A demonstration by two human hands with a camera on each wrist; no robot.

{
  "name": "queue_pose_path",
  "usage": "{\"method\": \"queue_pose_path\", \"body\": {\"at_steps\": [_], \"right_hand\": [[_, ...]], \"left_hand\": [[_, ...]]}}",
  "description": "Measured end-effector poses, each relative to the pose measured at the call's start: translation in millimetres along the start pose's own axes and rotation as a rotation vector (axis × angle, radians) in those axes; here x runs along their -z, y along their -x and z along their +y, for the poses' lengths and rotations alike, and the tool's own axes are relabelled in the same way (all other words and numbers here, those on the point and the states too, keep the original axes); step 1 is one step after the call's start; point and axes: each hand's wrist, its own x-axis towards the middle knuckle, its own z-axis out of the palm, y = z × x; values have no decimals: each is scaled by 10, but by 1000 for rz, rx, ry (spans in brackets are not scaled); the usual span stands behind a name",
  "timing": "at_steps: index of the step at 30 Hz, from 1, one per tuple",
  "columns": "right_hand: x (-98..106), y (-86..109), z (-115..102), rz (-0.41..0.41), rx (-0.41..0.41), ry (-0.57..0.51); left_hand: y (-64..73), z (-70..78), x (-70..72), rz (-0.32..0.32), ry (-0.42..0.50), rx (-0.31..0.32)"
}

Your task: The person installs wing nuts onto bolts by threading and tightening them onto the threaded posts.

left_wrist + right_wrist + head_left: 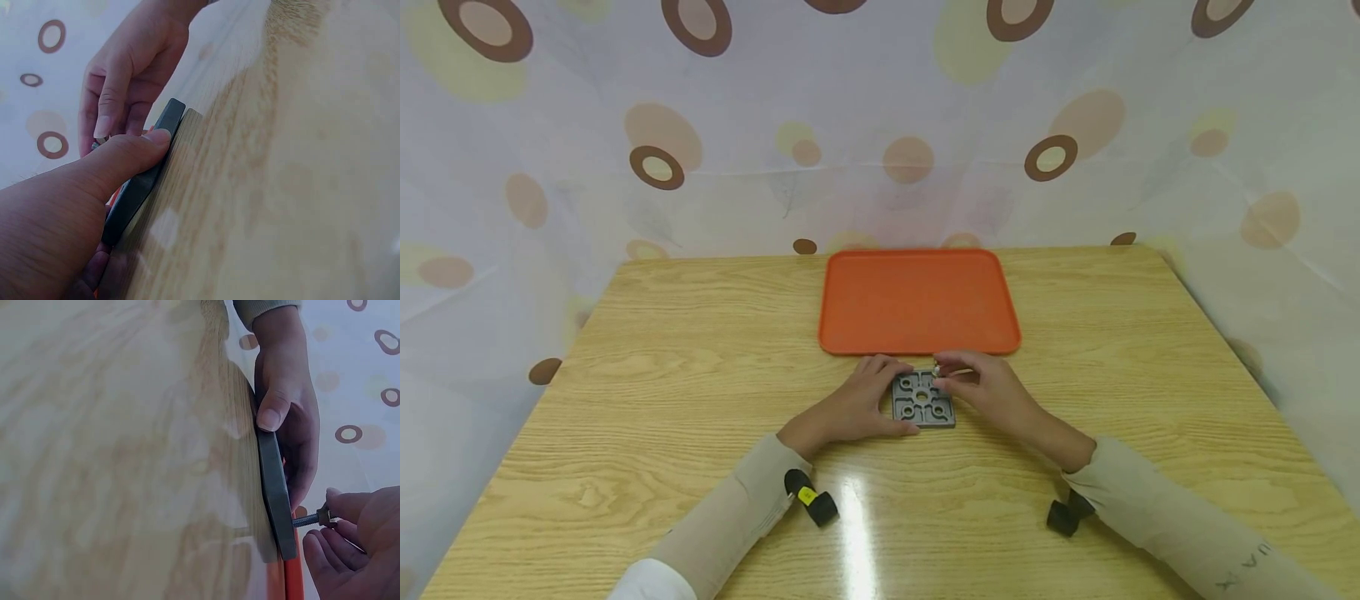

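A grey square metal plate with several round holes and raised ribs lies on the wooden table in the head view. My left hand grips it from the left, thumb on the near edge and fingers at the far edge. Over the plate's far right corner, my right hand pinches a small bolt between thumb and fingertips. The right wrist view shows the bolt's threaded shank pointing at the plate's upper face, its tip right at the surface, with the fingers round its head.
An orange tray lies just beyond the plate, near the table's back edge. The wooden table extends to both sides. Behind it hangs a pale cloth patterned with circles. Each sleeve carries a black strapped device at the wrist.
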Motion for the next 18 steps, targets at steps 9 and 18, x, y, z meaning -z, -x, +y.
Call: {"method": "queue_pose_path", "body": {"at_steps": [9,18], "right_hand": [[24,16,-60,-9,-19,-10],[12,-8,275,26,-2,39]], "left_hand": [[12,9,5,-1,5,2],[9,4,1,1,-6,-5]]}}
